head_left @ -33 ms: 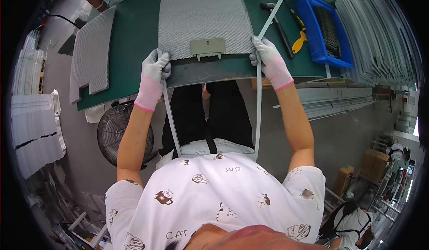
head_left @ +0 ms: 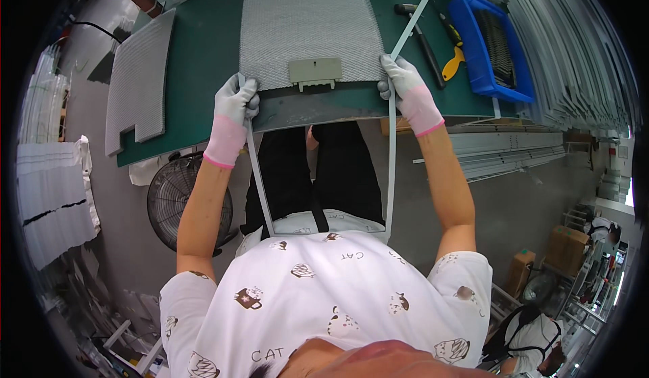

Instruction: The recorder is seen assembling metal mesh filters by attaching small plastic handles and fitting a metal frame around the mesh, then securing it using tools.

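Observation:
A large grey mesh panel (head_left: 309, 30) lies on the green-topped table, with a small grey-green plate (head_left: 315, 72) at the middle of its near edge. My gloved left hand (head_left: 236, 99) is closed around one side of a thin pale U-shaped frame (head_left: 392, 168), close to the panel's near left corner. The other side is gripped by my gloved right hand (head_left: 403, 80) by the near right corner; past it, the strip slants out over the table. The frame's near crosspiece is against my waist. Whether my fingers also pinch the panel is hidden.
A hammer (head_left: 426, 50), a yellow-handled tool (head_left: 453, 63) and a blue bin (head_left: 487, 84) of dark parts lie to the right, beside stacked strips (head_left: 568, 53). At left is a notched mesh panel (head_left: 138, 80). Below the table stands a black fan (head_left: 182, 202).

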